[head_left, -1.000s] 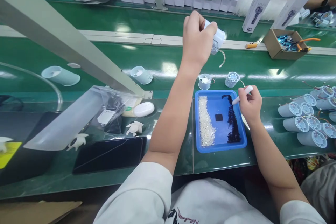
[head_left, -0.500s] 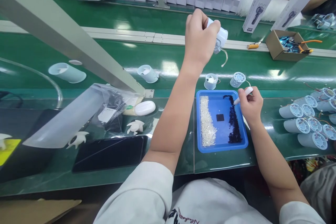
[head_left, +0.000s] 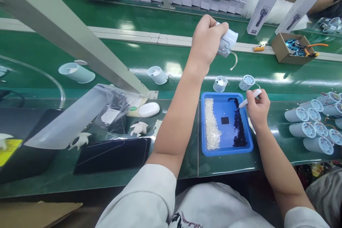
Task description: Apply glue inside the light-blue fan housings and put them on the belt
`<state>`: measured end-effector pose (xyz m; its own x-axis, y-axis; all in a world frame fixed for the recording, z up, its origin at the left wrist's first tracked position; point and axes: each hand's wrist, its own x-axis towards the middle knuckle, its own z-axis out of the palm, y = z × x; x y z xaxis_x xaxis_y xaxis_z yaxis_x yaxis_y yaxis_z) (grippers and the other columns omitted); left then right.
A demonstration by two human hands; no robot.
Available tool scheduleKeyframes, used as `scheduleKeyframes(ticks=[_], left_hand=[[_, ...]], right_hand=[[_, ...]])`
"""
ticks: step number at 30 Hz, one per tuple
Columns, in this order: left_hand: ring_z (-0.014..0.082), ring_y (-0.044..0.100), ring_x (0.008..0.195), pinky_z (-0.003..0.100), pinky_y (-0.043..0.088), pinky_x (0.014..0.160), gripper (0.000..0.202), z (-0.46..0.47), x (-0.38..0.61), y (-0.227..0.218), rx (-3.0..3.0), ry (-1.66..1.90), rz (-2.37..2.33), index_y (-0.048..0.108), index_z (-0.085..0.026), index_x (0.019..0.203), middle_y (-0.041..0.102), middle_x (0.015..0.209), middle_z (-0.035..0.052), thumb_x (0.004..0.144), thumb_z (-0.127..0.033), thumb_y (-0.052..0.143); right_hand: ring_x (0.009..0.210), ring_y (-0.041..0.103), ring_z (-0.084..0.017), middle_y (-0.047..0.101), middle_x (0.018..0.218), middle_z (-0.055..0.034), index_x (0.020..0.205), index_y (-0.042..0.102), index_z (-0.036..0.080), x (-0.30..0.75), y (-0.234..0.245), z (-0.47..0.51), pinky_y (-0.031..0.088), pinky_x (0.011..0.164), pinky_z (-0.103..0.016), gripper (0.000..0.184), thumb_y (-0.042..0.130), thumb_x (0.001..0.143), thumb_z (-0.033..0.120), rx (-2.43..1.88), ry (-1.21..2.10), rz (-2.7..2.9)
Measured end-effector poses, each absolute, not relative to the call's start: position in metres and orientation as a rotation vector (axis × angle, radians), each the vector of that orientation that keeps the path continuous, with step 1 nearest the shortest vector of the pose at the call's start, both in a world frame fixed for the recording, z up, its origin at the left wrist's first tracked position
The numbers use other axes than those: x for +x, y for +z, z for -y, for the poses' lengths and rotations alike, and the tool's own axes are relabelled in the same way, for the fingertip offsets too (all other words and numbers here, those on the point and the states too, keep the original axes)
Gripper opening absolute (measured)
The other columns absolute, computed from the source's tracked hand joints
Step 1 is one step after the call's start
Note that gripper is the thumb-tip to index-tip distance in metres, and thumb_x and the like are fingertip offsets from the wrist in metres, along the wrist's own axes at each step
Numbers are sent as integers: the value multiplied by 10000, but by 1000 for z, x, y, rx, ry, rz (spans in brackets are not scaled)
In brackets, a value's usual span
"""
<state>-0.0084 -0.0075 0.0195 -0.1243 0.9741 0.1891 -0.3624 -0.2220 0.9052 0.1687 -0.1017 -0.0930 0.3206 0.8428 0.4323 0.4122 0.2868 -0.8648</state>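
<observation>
The tray (head_left: 227, 139) sits on the worktop (head_left: 187, 164), one heap of granules (head_left: 212, 130) along its left side, a second heap (head_left: 239, 130) along its right, a square (head_left: 224, 120) between them. The right hand (head_left: 258, 107) is beside the tray's right rim, its pen (head_left: 251, 98) pointing in over the second heap. Two cylinders (head_left: 247, 82) stand just behind the tray; a cluster of cups (head_left: 301, 130) lies to its right. Left — past the forearm — lies a panel (head_left: 112, 155), a plastic bag (head_left: 109, 108) behind it. Far back right stands a carton (head_left: 280, 51), pliers (head_left: 311, 54) in it.
</observation>
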Motion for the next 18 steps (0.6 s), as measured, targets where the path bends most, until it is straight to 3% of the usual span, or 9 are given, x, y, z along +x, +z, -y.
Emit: scheduleKeyframes(ticks=[5,10,14,18], left_hand=[[85,484,559,268,445,524,283,1,-9,17,798,1324,-675,404,-196,640,474,652,5,917,-166,449],[102,513,568,246,428,522,261,-11,2,0,775,1199,-716,447,-187,692,532,640,16,936,-273,484],[99,560,650,231,482,617,210,-10,13,-13,885,1141,-778,473,-187,733,573,684,5,913,-253,558],[67,543,646,212,488,665,197,1,22,-16,1013,1090,-848,460,-174,746,554,713,-21,888,-166,596]], right_hand=[[460,452,-92,469,573,63,717,496,229,160,-88,114,377,451,-249,231,621,869,351,-1217,357,1488],[536,520,-109,583,629,31,729,570,220,149,-85,125,430,522,-267,159,644,859,274,-985,395,1958],[728,644,-161,636,812,-11,894,618,247,154,-84,124,543,648,-329,2,618,892,246,-876,244,1634],[807,705,-158,620,995,-15,999,599,275,161,-85,117,605,746,-362,77,594,923,287,-883,204,1287]])
